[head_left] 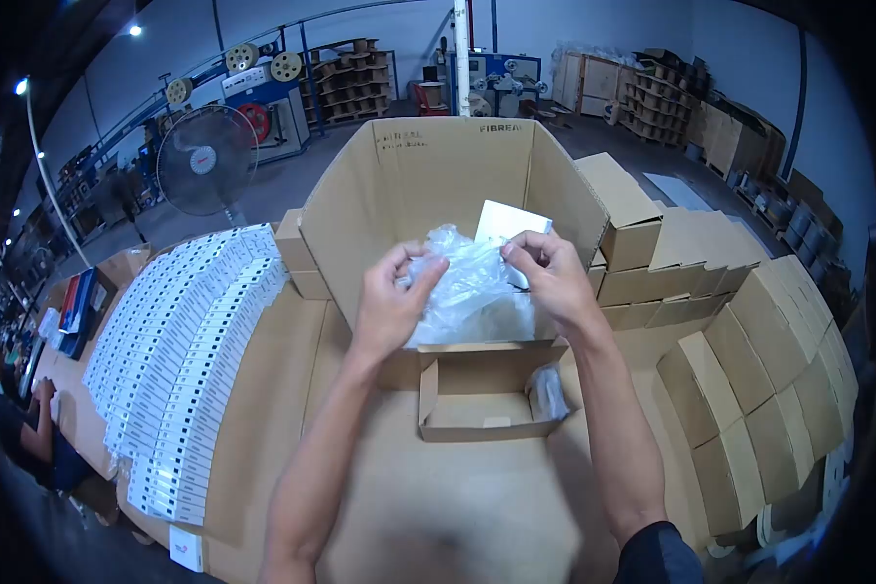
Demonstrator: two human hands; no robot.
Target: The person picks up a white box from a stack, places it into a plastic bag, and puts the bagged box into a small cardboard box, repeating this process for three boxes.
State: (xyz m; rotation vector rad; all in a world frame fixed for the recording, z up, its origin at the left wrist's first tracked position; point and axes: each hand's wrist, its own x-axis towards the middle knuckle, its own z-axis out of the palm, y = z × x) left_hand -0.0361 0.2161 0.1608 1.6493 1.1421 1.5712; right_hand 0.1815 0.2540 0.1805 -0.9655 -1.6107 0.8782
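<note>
A crumpled clear plastic bag (462,292) is stretched between my two hands, over the front of a large open cardboard box (448,161). My left hand (396,297) pinches the bag's left side, and my right hand (552,277) pinches its upper right edge. Behind the bag, a white box (508,222) shows partly inside the large box. Below my hands a small open cardboard box (487,428) sits on the table. At its right end lies a plastic-wrapped item (549,392) that I cannot make out.
Rows of white labelled boxes (190,360) cover the table's left side. Small cardboard boxes (749,360) are stacked at the right, with more (672,253) behind them. A fan (204,161) stands at back left. Another person's arm (39,419) is at far left.
</note>
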